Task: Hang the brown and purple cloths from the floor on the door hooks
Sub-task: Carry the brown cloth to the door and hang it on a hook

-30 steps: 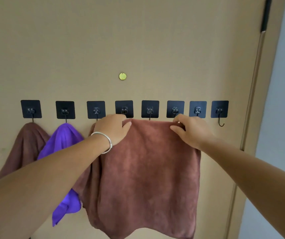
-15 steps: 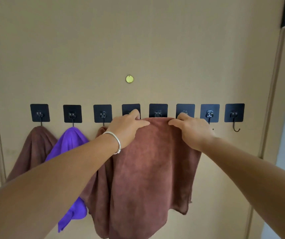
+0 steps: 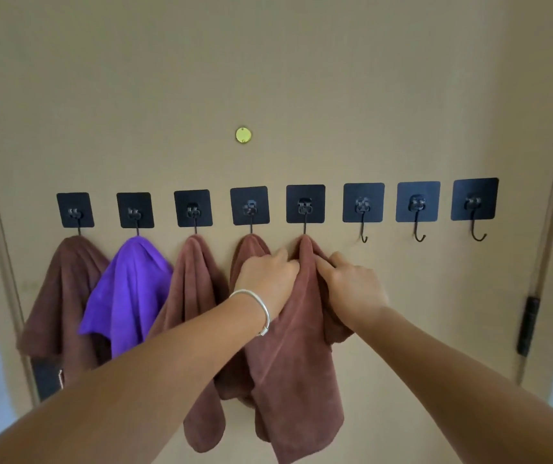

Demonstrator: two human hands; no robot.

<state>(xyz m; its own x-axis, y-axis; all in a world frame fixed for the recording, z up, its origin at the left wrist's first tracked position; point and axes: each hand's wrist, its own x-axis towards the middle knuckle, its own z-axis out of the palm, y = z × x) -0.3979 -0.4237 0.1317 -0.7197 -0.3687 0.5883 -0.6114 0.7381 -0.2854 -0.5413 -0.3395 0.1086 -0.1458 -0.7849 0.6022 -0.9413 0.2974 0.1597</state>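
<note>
Hands at the fifth hook (image 3: 305, 209): left hand (image 3: 266, 279) and right hand (image 3: 352, 288) both pinch the brown cloth (image 3: 296, 363) hanging there. Purple cloth (image 3: 127, 293) on second hook. Tan door (image 3: 268, 61), three bare hooks right, brass disc (image 3: 243, 135) above.

The beige door (image 3: 301, 78) carries eight black hooks (image 3: 363, 202); five brown and purple cloths (image 3: 127, 289) hang from the left five.

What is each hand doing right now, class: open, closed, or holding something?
Left hand: closed, gripping the brown cloth just below the fifth hook.
Right hand: closed, pinching the same brown cloth from its right side.
</note>
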